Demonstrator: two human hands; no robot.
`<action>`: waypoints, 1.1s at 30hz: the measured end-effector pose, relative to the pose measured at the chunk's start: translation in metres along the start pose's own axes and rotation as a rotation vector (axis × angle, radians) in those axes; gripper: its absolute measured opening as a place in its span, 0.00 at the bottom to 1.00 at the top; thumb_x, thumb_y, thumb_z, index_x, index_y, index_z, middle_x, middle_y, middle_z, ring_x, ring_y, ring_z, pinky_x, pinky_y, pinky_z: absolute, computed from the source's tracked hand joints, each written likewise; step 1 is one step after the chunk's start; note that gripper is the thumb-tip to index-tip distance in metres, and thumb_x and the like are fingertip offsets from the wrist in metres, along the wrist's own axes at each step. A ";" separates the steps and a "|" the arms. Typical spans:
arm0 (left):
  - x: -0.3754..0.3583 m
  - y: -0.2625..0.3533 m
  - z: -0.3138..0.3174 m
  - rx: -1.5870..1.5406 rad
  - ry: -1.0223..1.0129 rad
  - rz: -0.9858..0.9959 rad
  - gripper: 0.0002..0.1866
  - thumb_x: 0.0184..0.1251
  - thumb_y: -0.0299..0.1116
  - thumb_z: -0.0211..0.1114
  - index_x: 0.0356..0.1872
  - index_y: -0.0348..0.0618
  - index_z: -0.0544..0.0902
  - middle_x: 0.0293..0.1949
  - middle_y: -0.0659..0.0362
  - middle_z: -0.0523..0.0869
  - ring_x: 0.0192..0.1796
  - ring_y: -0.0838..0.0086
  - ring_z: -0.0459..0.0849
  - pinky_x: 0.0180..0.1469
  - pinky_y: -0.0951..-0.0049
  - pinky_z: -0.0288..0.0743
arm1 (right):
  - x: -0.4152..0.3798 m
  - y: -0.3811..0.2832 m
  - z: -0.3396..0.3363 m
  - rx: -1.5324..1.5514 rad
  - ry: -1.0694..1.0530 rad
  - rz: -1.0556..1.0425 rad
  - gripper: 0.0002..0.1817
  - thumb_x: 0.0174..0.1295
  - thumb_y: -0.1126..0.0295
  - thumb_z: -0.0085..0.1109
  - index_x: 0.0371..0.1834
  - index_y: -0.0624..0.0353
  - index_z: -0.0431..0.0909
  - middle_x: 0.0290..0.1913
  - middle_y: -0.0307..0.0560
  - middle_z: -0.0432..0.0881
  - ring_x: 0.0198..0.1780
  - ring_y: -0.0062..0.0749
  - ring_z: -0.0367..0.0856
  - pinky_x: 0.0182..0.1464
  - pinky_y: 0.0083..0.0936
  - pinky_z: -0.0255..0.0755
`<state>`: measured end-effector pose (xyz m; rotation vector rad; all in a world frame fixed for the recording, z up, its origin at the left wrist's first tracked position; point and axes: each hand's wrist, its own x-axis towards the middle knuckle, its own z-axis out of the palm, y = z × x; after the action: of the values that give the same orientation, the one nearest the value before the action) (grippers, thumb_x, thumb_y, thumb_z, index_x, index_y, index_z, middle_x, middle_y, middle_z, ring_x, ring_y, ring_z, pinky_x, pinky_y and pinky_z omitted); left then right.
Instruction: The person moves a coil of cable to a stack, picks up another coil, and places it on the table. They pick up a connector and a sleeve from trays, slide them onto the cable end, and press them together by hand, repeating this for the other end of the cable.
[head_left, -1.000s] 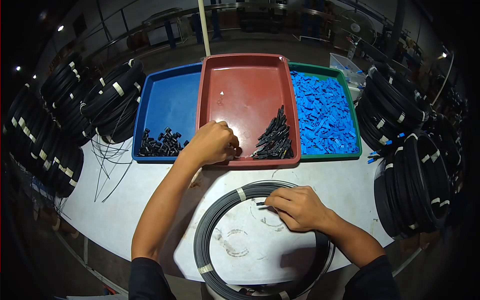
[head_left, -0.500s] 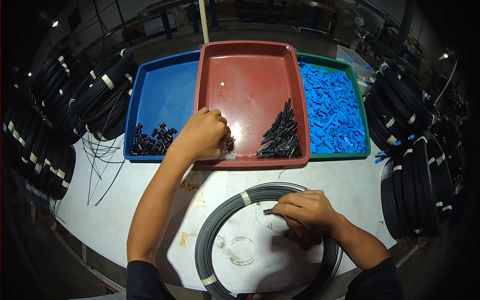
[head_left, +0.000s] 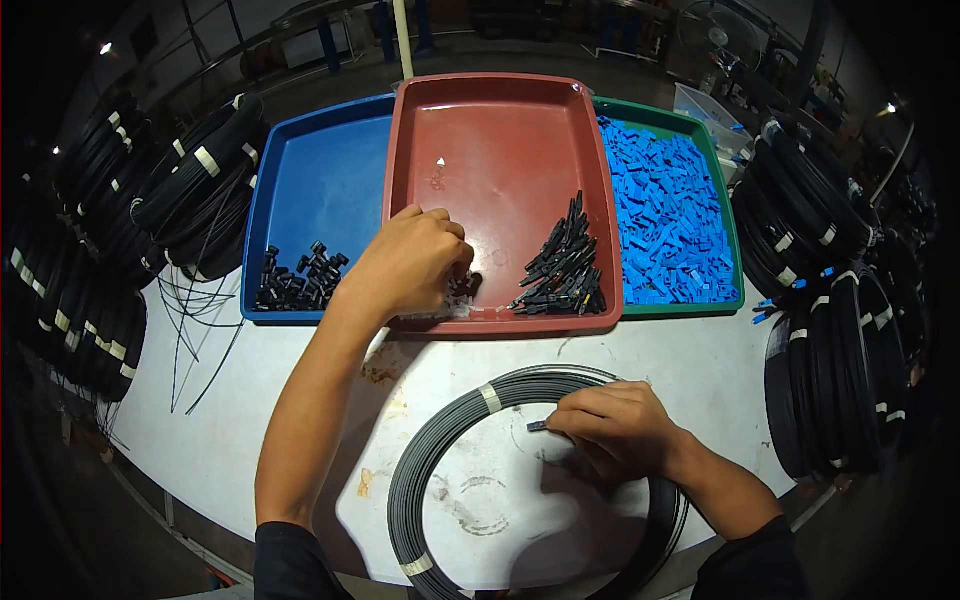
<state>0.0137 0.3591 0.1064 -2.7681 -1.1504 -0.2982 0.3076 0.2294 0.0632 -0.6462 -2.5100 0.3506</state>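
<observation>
My left hand (head_left: 408,262) is inside the red tray (head_left: 500,92), low over small translucent pieces (head_left: 462,298) at its near left corner. Its fingers are curled inward, and whatever they pinch is hidden. My right hand (head_left: 622,425) is closed on a small dark cable connector (head_left: 538,426) whose tip points left. That hand is above the right side of a coil of black cable (head_left: 410,500) bound with pale tape. Slim black connector parts (head_left: 562,265) are heaped at the tray's near right corner.
A blue tray (head_left: 325,135) to the left holds black caps (head_left: 300,280). To the right, a green tray (head_left: 738,270) is full of blue clips (head_left: 665,215). Cable coils (head_left: 215,185) are stacked along the left, with more coils (head_left: 835,370) along the right of the white table (head_left: 230,440).
My left hand has shifted slightly right within the red tray, its fingers still curled at the small pieces. The right hand keeps its hold on the connector, nearly still.
</observation>
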 end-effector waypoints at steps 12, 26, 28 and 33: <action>0.004 0.014 0.018 0.164 0.071 -0.072 0.12 0.47 0.28 0.73 0.37 0.51 0.94 0.39 0.64 0.92 0.47 0.70 0.82 0.51 0.68 0.72 | 0.000 0.001 0.002 -0.006 0.025 0.002 0.15 0.49 0.76 0.66 0.42 0.50 0.85 0.37 0.38 0.86 0.30 0.34 0.85 0.31 0.28 0.78; -0.001 0.008 0.016 0.228 -0.020 -0.078 0.10 0.44 0.26 0.73 0.31 0.51 0.93 0.40 0.65 0.92 0.48 0.70 0.82 0.51 0.68 0.71 | -0.002 0.000 0.001 -0.003 -0.015 0.007 0.21 0.45 0.75 0.67 0.46 0.50 0.80 0.41 0.37 0.83 0.35 0.34 0.85 0.35 0.31 0.79; 0.000 0.007 0.019 0.232 -0.005 -0.071 0.09 0.45 0.26 0.73 0.30 0.50 0.93 0.40 0.64 0.91 0.48 0.69 0.82 0.51 0.68 0.71 | -0.002 0.001 0.001 -0.013 -0.019 0.003 0.21 0.45 0.75 0.67 0.47 0.50 0.80 0.41 0.36 0.83 0.35 0.34 0.85 0.35 0.31 0.79; 0.002 0.015 0.011 0.330 -0.046 -0.132 0.05 0.51 0.27 0.72 0.29 0.48 0.91 0.38 0.63 0.91 0.47 0.68 0.82 0.50 0.66 0.71 | -0.002 0.001 0.002 0.003 -0.007 -0.004 0.21 0.44 0.75 0.67 0.46 0.50 0.80 0.40 0.37 0.83 0.34 0.34 0.85 0.35 0.31 0.78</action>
<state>0.0272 0.3520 0.0954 -2.4307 -1.2664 -0.0508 0.3083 0.2291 0.0603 -0.6398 -2.5162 0.3554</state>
